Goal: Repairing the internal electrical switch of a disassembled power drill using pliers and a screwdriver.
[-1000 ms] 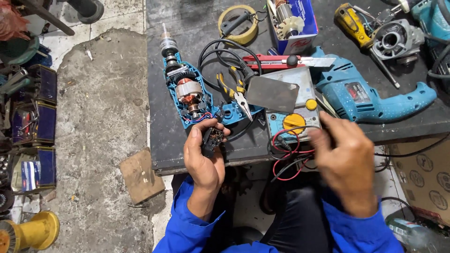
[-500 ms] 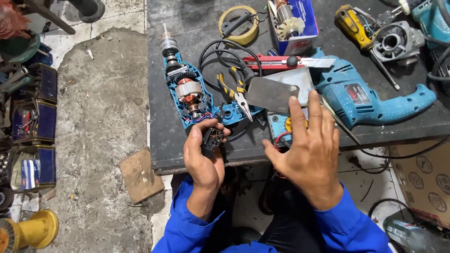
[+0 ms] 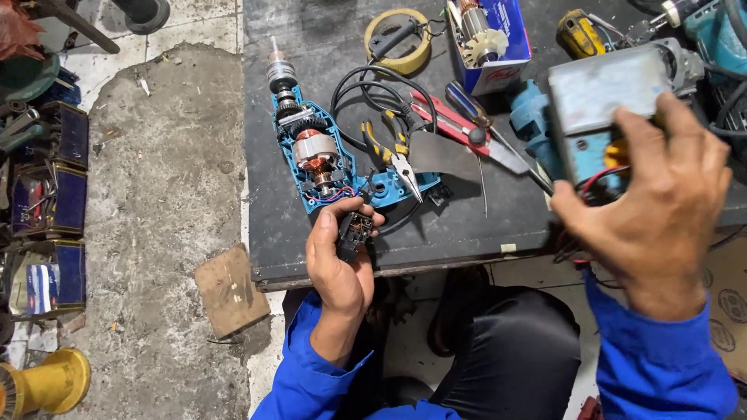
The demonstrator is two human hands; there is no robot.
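My left hand (image 3: 336,264) grips a small black switch part (image 3: 354,233) at the near edge of the dark workbench (image 3: 311,257). The part sits at the handle end of an opened blue drill (image 3: 315,152) whose copper-wound motor shows. My right hand (image 3: 661,210) holds a blue multimeter (image 3: 599,109) with a grey screen, lifted above the bench at the right. Red and black leads (image 3: 587,187) hang from the meter under my palm.
Yellow-handled pliers (image 3: 393,152), a red-handled screwdriver (image 3: 451,117), a tape roll (image 3: 398,39), a blue box with a rotor (image 3: 490,35) and another blue drill (image 3: 533,117) lie on the bench. Dark boxes (image 3: 62,187) and a wooden block (image 3: 231,289) sit on the concrete floor.
My right hand took hold of the multimeter on the bench and lifted it up and to the right. My left hand stayed on the switch part.
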